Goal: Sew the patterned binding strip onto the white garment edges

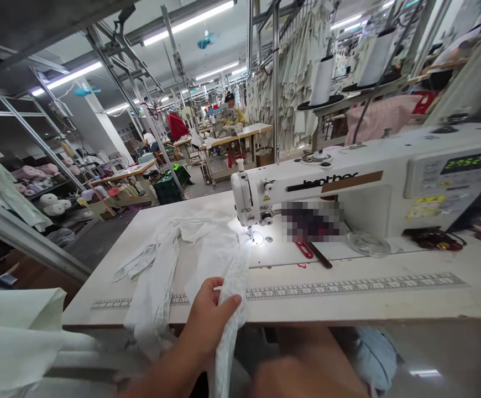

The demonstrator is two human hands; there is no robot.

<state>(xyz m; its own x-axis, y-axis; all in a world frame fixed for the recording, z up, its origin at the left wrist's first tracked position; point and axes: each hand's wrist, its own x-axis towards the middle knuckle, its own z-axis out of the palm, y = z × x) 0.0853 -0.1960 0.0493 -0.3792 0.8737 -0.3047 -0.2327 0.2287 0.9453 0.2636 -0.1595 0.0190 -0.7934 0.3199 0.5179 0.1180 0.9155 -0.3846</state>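
Observation:
My left hand (211,315) grips a white textured fabric strip (235,309) at the front edge of the sewing table (348,310). The strip hangs over the edge and runs up toward a crumpled white garment (182,260) lying on the tabletop. The garment reaches almost to the needle and presser foot (251,235) of a white Brother sewing machine (307,188). My right hand (298,381) is a blur at the bottom of the view, below the table edge. It holds nothing that I can make out.
A measuring scale (348,287) runs along the table's front. Red-handled snips (304,250) lie beside the machine. Thread cones (321,80) stand behind it. Folded pale fabric (12,331) sits at lower left. A co-worker (232,113) sits at a distant machine among racks and hanging garments.

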